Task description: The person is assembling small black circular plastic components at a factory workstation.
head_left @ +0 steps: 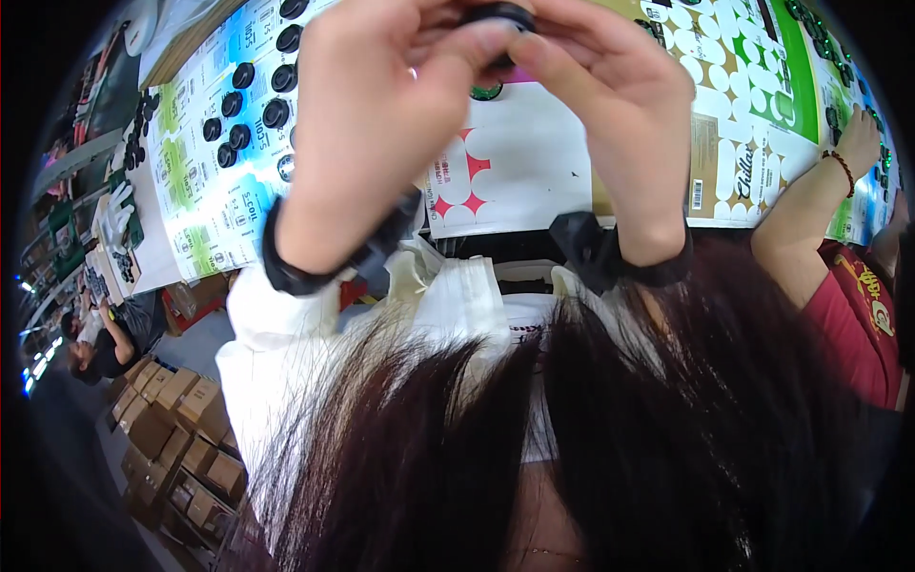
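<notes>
My left hand [386,95] and my right hand [605,71] are raised over the table at the top middle. Between their thumbs and fingers they hold a small black round part [502,13] together. Its far side is cut off by the upper edge. Just under the fingers, a round piece with a green glint [486,92] shows in part on the white flattened carton [519,181]. To the left of my left hand, several black round pieces [275,113] lie spread over blue-and-white printed sheets [243,205]. Black bands circle both my wrists.
At the right, a co-worker's arm [810,205] with a bracelet reaches among several green-and-black pieces [834,57]. A printed carton sheet [734,143] covers the table between us. Brown boxes [176,419] are stacked at lower left. Another person [110,343] is farther back.
</notes>
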